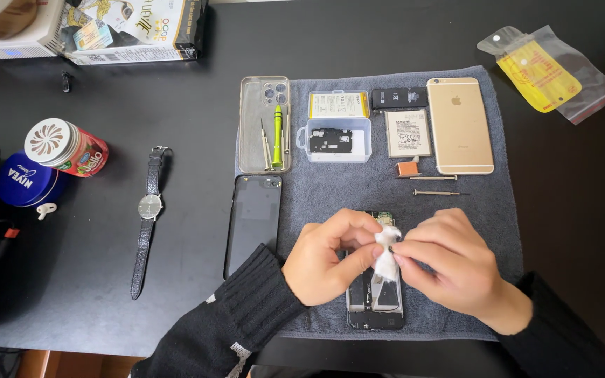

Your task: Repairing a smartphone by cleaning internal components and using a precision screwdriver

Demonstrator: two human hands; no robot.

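Broadly, a black desk (120,210) carries a grey towel (488,210). On the towel's near edge lies an opened phone (374,308), partly hidden under both hands. Farther back rest a gold phone (460,126), a clear case (264,122) holding a green screwdriver (277,136), and a small plastic box (334,140). Left of the towel lies a wristwatch (148,217). The left hand (330,255) and right hand (453,266) both pinch a small white wipe (386,252), fingertips pressed together on it just above the opened phone.
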